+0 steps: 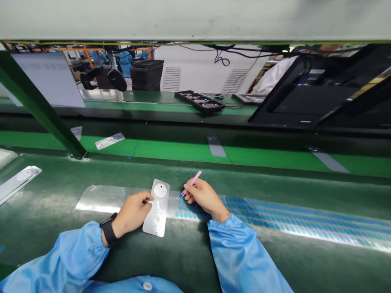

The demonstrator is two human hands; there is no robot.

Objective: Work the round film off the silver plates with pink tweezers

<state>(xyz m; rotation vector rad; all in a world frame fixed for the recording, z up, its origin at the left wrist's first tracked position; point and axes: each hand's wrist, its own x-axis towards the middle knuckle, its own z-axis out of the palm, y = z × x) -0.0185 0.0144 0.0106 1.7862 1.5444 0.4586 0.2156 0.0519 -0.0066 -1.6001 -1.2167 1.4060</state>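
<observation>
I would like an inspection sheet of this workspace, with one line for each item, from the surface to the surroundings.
surface: green bench mat, shiny under the light.
job's things: silver strip with a round white disc, lying across a long film sheet with rows of blue dots.
hands: left hand at the strip's left edge; right hand holds pink tweezers, tips near the strip's right edge.
clutter: similar strips lie on the green shelf beyond.
cables: black cables hang high along the far wall.
surroundings: black parts tray on the far bench, white vented wall, orange framing.
</observation>
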